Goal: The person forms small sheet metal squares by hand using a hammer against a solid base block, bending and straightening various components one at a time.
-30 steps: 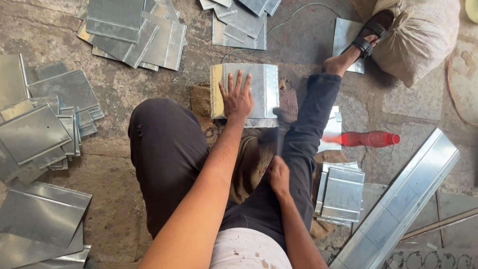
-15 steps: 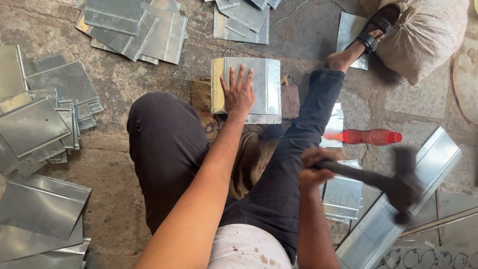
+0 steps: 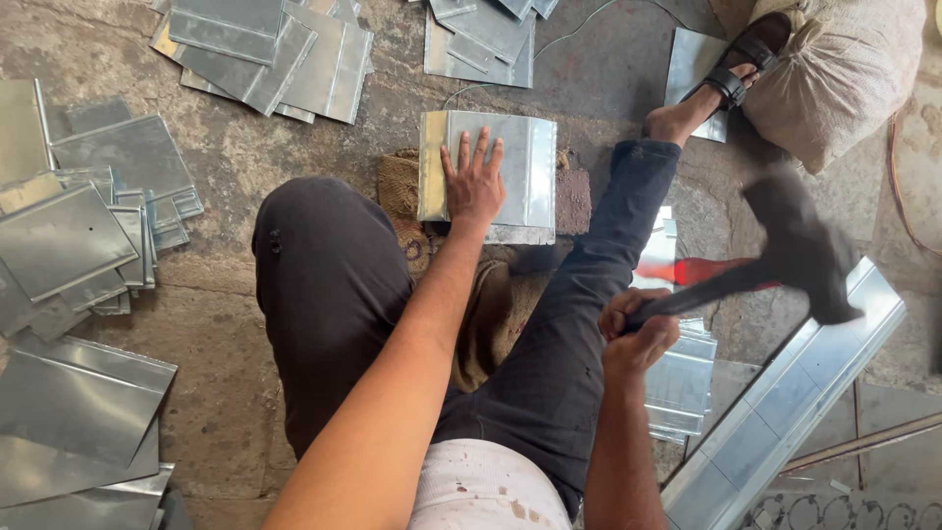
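Floor: rough stone floor, person seated on it, legs apart, work between the knees.
Far left stock: stacked sheet-metal blanks at left; more sheet-metal stacks at far centre.
Workpiece: folded metal sheet, flat on a burlap pad and a dark block, just beyond the knees.
Left hand: left hand pressed palm down on the workpiece, fingers spread flat and not curled round anything; it pins the sheet in place.
Right hand: right hand closed in a fist on the handle of the hammer, raised to the right of the right leg; head motion-blurred.
Right surroundings: red bottle behind the handle, long metal channel near right, sack far right.
Step in hand: judged as the backswing before striking a fold on the workpiece.
Next move calls for: a controlled blow on the sheet's edge, landing clear of the left fingers, with the sheet held steady.
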Available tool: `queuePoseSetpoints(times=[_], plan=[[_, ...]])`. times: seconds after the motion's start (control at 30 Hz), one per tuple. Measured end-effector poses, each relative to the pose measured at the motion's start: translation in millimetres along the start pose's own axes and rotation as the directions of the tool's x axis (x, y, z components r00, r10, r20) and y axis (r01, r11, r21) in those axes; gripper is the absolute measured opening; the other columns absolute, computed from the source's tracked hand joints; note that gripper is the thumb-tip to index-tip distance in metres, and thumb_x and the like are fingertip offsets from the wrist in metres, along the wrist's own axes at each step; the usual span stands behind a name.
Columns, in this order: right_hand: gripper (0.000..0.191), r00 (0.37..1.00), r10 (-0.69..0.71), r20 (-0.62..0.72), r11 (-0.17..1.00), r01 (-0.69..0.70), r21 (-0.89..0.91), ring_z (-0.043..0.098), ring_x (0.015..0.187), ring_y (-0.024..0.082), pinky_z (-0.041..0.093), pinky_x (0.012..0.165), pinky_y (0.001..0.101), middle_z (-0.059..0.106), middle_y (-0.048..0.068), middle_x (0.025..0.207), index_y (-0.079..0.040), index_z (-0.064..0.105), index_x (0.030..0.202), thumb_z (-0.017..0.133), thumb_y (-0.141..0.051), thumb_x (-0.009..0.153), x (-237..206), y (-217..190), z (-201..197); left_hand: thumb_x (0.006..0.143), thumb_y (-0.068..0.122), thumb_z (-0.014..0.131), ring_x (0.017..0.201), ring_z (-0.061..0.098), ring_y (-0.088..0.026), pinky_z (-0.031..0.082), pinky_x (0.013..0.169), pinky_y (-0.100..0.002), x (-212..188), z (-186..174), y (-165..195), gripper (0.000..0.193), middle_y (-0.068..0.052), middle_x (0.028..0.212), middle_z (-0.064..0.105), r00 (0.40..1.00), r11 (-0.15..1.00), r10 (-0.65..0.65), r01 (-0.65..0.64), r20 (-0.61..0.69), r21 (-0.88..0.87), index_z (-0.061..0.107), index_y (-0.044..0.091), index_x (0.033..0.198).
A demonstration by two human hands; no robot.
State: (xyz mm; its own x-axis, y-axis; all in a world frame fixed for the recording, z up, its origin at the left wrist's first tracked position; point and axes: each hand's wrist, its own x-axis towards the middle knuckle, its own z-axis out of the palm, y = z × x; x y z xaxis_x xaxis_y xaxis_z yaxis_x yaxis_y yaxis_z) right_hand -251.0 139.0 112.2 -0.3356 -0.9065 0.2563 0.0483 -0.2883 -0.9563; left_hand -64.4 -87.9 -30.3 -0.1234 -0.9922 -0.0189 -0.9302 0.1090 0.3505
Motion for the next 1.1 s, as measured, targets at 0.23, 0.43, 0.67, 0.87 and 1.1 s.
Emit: queuePoseSetpoints(times=[0.23, 0.43, 0.67, 0.87, 1.1], plan=[[0.058, 0.957, 0.283, 0.064, 0.754, -0.18, -0.631, 0.043, 0.056, 0.008, 0.034, 0.051, 0.0259, 0.048, -0.001, 0.07, -0.011, 0.053, 0.08, 0.038, -0.051, 0.118, -28, 79, 10, 0.1, 0.023, 0.056, 0.153, 0.03, -0.032, 0.01, 0.125, -0.063, 1, 6, -1, 0.054, 0.0, 0.167, 0.031, 0.997, 0.999, 0.01, -0.014, -0.073, -0.048, 0.046, 0.027, 0.153], [0.043, 0.836, 0.546, -0.061, 0.809, -0.544, -0.223, 0.038, 0.044, 0.006, 0.028, 0.039, 0.0251, 0.043, -0.001, 0.061, -0.01, 0.054, 0.088, 0.041, -0.046, 0.107, -36, 46, -5, 0.099, 0.022, 0.053, 0.152, 0.031, -0.032, 0.011, 0.125, -0.056, 3, 3, -1, 0.05, -0.004, 0.166, 0.033, 0.999, 0.999, 0.036, -0.036, -0.026, -0.022, 0.049, 0.023, 0.149], [0.049, 0.964, 0.226, 0.143, 0.715, -0.065, -0.696, 0.045, 0.056, 0.005, 0.038, 0.052, 0.0212, 0.05, -0.001, 0.065, -0.007, 0.055, 0.089, 0.043, -0.046, 0.117, -30, 84, 9, 0.103, 0.021, 0.05, 0.154, 0.028, -0.032, 0.011, 0.127, -0.057, 3, 2, 1, 0.049, -0.001, 0.168, 0.029, 0.999, 1.0, 0.031, -0.031, -0.011, 0.0, 0.048, 0.025, 0.152], [0.046, 0.823, 0.562, -0.088, 0.727, -0.542, -0.423, 0.041, 0.05, 0.009, 0.033, 0.043, 0.0272, 0.047, 0.0, 0.064, -0.004, 0.056, 0.091, 0.043, -0.043, 0.113, -24, 86, 1, 0.094, 0.023, 0.057, 0.151, 0.031, -0.033, 0.015, 0.124, -0.058, -7, 5, 1, 0.053, -0.002, 0.164, 0.036, 0.997, 0.998, 0.016, -0.02, -0.073, -0.058, 0.054, 0.019, 0.146], [0.049, 0.94, 0.261, 0.219, 0.602, 0.019, -0.798, 0.052, 0.061, 0.005, 0.041, 0.057, 0.0213, 0.056, -0.004, 0.073, -0.007, 0.061, 0.094, 0.044, -0.043, 0.12, -9, 87, 14, 0.1, 0.021, 0.056, 0.154, 0.033, -0.031, 0.016, 0.128, -0.058, -1, 2, 7, 0.047, 0.0, 0.166, 0.039, 0.993, 0.998, 0.01, -0.017, -0.122, -0.056, 0.054, 0.021, 0.147]])
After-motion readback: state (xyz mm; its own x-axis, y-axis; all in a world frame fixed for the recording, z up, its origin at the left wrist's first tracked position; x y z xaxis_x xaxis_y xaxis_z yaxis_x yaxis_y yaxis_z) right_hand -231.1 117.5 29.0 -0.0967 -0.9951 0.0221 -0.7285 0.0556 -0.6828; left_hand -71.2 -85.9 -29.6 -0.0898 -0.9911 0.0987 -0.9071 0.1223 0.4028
